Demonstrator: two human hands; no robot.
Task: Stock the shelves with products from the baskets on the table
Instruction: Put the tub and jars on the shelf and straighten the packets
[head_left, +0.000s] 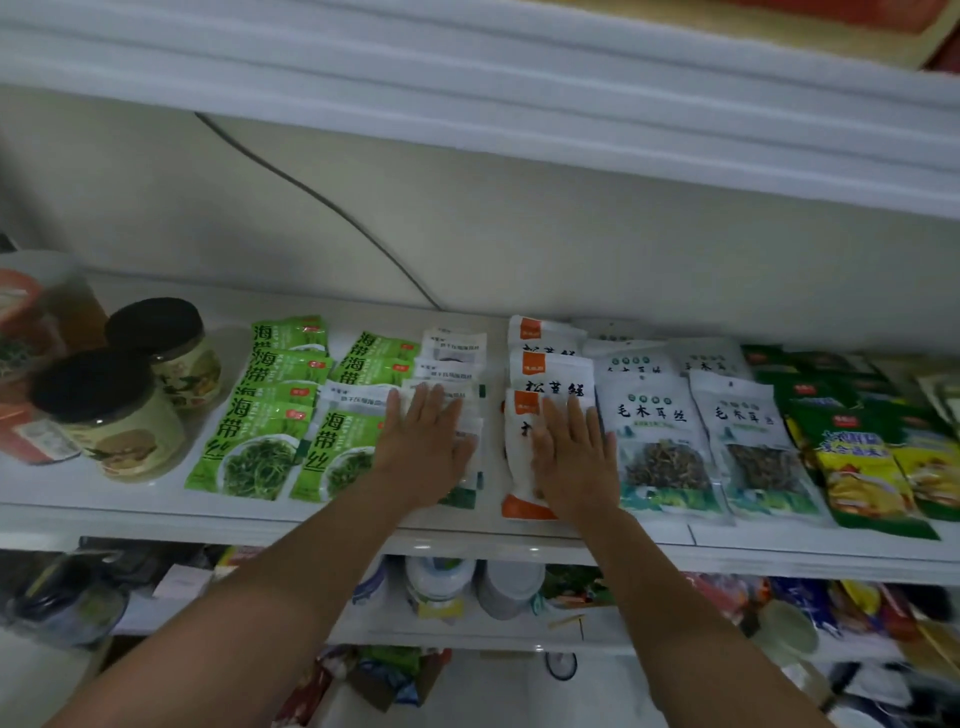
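**Pressing Packets Flat on the Shelf**

Both hands are lying palm-down with fingers straight, gripping nothing. The left hand (423, 441) is pressing on a column of white-and-green packets (453, 349) near the middle of the shelf (130, 501), reaching in over its front edge. The right hand (571, 457) is pressing on the neighbouring white-and-orange packets (550, 366). Green packets (260, 431) are lying, and black-lidded jars (111, 415) are standing, toward the left end.
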